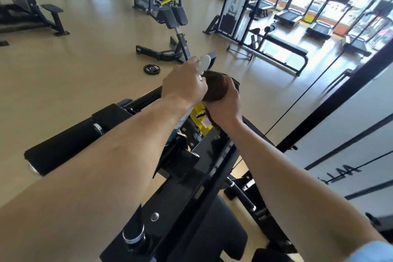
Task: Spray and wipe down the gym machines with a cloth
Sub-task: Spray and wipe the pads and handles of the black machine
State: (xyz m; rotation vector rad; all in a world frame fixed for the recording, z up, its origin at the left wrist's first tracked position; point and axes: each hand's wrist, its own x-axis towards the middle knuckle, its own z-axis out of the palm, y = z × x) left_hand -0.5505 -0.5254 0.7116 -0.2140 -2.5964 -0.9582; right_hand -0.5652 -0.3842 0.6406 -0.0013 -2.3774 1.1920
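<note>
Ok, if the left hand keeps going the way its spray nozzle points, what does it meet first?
The left hand holds the spray bottle, which points away and rightward. Next in line looks like a grey machine part just behind it; depth unclear.

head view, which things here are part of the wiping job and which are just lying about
In use:
left hand gripping the spray bottle
right hand holding the brown cloth
black machine under both hands

Just lying about:
weight plate on the floor
bench
treadmills

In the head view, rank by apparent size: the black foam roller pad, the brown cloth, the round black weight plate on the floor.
1. Black foam roller pad, largest, though nearest the camera.
2. Brown cloth, partly hidden by hands.
3. Round black weight plate, smallest, farther off.
</note>
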